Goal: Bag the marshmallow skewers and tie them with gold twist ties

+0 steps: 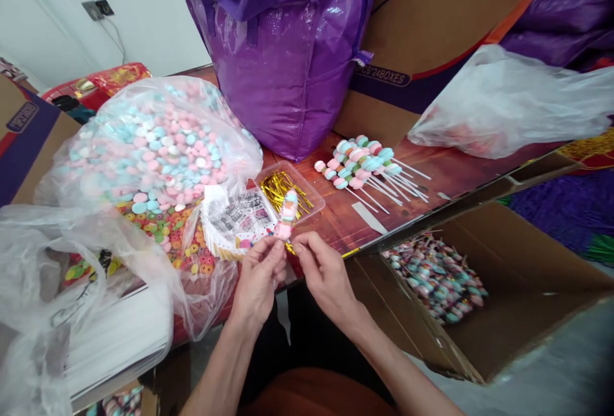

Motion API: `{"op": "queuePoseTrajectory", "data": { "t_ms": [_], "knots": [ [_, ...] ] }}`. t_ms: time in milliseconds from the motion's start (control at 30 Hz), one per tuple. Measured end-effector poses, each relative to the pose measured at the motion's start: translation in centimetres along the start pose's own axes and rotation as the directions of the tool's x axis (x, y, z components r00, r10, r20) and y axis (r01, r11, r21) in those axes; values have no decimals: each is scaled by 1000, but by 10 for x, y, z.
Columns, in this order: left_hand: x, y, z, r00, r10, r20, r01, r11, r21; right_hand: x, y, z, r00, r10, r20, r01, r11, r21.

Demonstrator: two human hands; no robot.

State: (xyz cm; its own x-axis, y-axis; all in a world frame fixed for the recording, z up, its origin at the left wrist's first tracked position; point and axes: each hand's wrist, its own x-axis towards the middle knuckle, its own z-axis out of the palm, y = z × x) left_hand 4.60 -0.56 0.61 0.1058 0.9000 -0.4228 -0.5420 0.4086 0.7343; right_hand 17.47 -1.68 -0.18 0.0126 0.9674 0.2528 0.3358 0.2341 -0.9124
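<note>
My left hand (pixel 256 278) and my right hand (pixel 323 272) meet at the table's front edge, fingers pinched together at the base of a wrapped marshmallow skewer (pixel 288 212) that stands upright between them. A gold twist tie (pixel 289 248) shows at the pinch. Behind the skewer sits a clear tray of gold twist ties (pixel 278 187), with a stack of printed clear bags (pixel 237 221) to its left. Several unwrapped marshmallow skewers (pixel 362 163) lie in a pile on the wooden table (pixel 432 176) to the right.
A large clear bag of pink, blue and white marshmallows (pixel 153 144) fills the left. A purple bag (pixel 283 45) stands at the back. An open cardboard box (pixel 527 275) at the right holds wrapped skewers (pixel 436 278). Another plastic bag (pixel 503 99) lies far right.
</note>
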Motion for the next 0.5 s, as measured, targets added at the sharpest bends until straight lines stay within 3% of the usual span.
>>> {"op": "queuePoseTrajectory", "data": {
  "t_ms": [133,267,367,500],
  "knots": [
    [2,9,4,981,-191,30,193,967,-166,-4,9,1,931,-362,-48,336,901,-276],
    [-4,9,8,968,-251,19,248,934,-256,1,9,-3,841,-540,-29,479,769,-424],
    [-7,4,11,972,-231,45,234,935,-267,5,1,1,852,-516,-81,441,794,-418],
    [-6,4,13,987,-139,82,154,965,-211,3,-13,11,948,-282,-146,244,941,-233]
  ]
}}
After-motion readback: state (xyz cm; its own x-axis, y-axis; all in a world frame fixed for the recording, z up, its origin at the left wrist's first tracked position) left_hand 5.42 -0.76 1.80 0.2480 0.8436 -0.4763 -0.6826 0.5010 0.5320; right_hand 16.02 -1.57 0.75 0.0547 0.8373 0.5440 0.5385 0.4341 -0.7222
